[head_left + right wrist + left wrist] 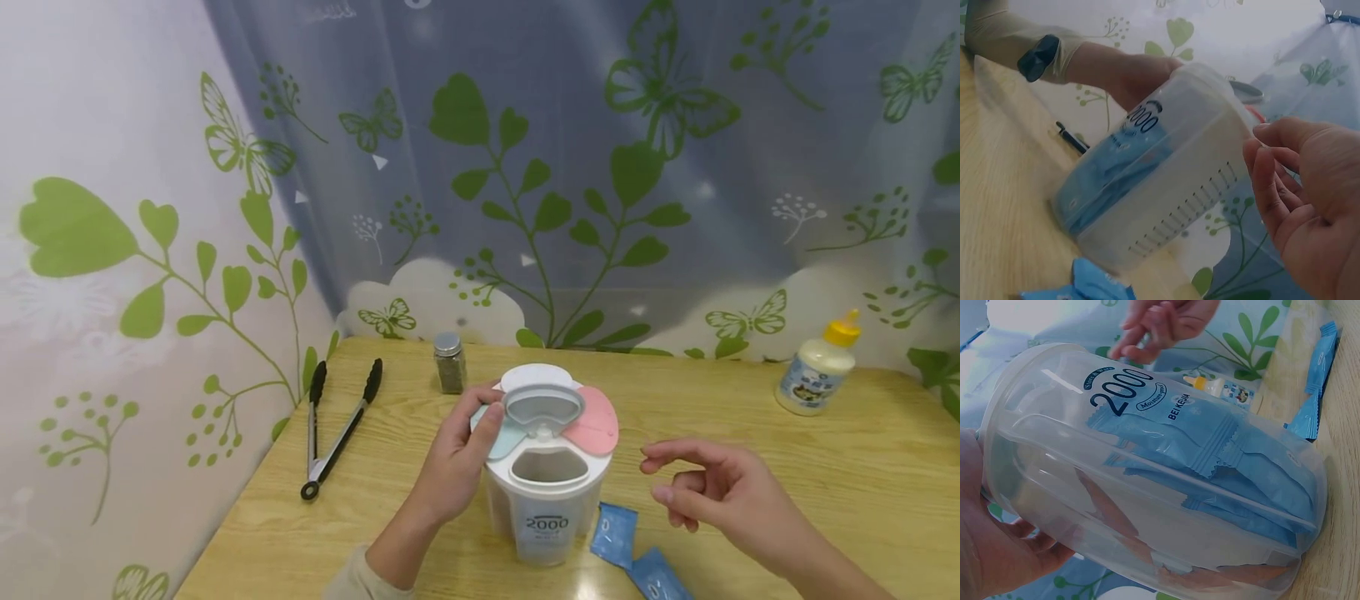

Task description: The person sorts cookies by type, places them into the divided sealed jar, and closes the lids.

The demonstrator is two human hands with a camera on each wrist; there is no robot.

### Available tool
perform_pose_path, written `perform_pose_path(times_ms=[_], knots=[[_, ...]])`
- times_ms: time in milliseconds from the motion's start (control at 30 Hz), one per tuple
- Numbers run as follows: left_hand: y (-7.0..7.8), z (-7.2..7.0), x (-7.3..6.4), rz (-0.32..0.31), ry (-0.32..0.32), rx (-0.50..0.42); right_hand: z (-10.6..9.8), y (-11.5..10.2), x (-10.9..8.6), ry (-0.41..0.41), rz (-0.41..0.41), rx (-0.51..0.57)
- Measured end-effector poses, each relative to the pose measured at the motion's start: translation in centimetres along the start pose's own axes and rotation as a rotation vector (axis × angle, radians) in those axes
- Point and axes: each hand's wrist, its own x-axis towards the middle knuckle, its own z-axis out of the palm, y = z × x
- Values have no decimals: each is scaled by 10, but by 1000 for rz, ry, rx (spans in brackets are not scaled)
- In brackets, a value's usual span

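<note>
My left hand (463, 446) grips the upper left side of a clear plastic storage canister (546, 529), thumb on the lid's edge. The canister's white lid has pink, pale blue, white and grey flaps. The grey flap (543, 404) stands raised, leaving the front opening uncovered. Through the wall, the left wrist view shows several blue sachets (1179, 437) in one compartment. My right hand (723, 487) hovers to the right of the canister, fingers loosely bent and holding nothing. Two blue sachets (615, 536) lie on the table between the canister and that hand.
Black-tipped tongs (337, 450) lie spread at the left of the wooden table (697, 400). A small spice jar (450, 364) stands behind the canister. At the back right is a bottle with a yellow nozzle (817, 367). A leaf-patterned curtain (555, 167) hangs behind.
</note>
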Motion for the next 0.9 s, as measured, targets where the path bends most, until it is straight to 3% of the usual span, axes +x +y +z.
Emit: perform_pose_path(times_ms=[167,433,700,900], knots=[[2,0,0,-10,5,6,-7,14,-10,-18,74,-12],[2,0,0,-12,3,15,-14,42,-27,-86,95,33],[0,0,0,-1,2,20,-18,57,-39,-171,297,109],[-3,0,0,-3,5,25,-23,63,-45,-170,426,114]])
